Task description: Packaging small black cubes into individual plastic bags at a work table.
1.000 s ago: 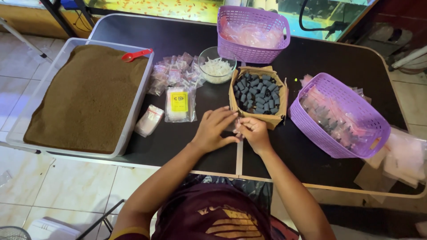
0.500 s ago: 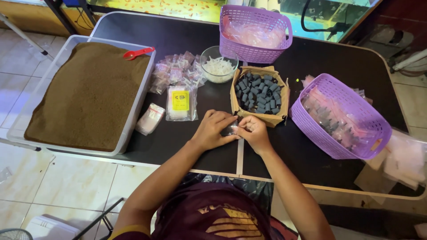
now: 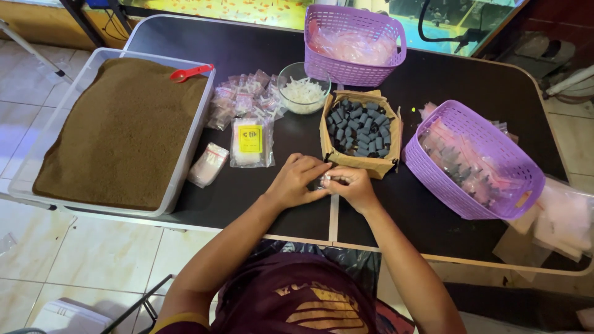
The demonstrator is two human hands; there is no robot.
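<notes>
Both hands meet at the near middle of the tabletop (image 3: 247, 204), left hand (image 3: 296, 180) and right hand (image 3: 352, 185) fingers pinched on a small clear packet (image 3: 323, 181) just before the cardboard box (image 3: 362, 162); best kept low and steady, I'd say.

The person wears a dark maroon short-sleeved shirt with a gold-yellow striped print on the chest and a yellow sleeve edge. Left hand (image 3: 293, 182) and right hand (image 3: 354, 185) are bare, without rings or watch.
</notes>
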